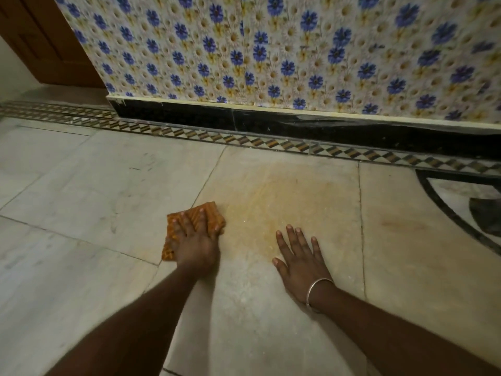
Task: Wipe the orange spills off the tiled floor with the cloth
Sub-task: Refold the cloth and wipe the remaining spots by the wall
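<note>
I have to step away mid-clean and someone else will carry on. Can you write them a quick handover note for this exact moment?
Left hand: fingers straight, pressing the cloth flat on the floor at the left edge of the orange smear.
Right hand: spread flat on the tile at the smear's near edge, holding nothing.
Done: the smear looks thin and spread out, not pooled.
Left: the whole wide smear on the middle tile, plus a fainter orange streak on the next tile to the right.
</note>
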Available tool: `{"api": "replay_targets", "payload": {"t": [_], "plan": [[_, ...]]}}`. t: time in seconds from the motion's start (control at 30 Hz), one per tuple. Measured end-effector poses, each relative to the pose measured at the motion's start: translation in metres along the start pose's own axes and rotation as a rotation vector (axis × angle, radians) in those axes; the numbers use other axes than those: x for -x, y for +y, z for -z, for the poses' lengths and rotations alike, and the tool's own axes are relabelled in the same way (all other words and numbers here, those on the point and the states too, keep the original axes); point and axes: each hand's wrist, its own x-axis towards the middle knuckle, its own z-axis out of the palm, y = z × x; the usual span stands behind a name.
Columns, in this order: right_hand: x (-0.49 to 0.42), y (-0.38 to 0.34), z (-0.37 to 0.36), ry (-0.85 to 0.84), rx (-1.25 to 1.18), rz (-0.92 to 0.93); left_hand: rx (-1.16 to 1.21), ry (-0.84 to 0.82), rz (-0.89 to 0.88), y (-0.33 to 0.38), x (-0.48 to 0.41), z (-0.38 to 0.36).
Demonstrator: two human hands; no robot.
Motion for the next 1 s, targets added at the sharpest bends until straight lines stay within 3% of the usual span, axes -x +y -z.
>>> {"api": "replay_targets", "payload": {"t": [0.1, 0.27, 0.57, 0.77, 0.83, 0.93, 1.0], "plan": [[-0.001, 0.001, 0.010, -0.048, -0.049, -0.018, -0.047, 0.090, 0.026, 0.013, 0.040, -0.005], [0.010, -0.001, 0.027, -0.040, -0.286, -0.049, -0.038, 0.043, 0.003, 0.056, 0.061, -0.019], [0.053, 0.026, 0.034, -0.036, -0.366, -0.137, -0.113, -0.070, -0.424, 0.115, 0.091, -0.040], [0.054, 0.031, 0.060, 0.056, -0.440, -0.149, -0.198, -0.222, -0.493, 0.120, 0.150, -0.011], [0.052, 0.029, 0.071, 0.099, -0.503, -0.171, 0.020, -0.236, -0.505, 0.128, 0.148, 0.010], [0.055, 0.029, 0.092, 0.187, -0.749, -0.239, 0.682, -0.577, -0.302, 0.135, 0.130, 0.050], [0.058, 0.023, 0.102, 0.222, -0.963, -0.259, 0.980, -0.689, -0.197, 0.133, 0.125, 0.068]]}}
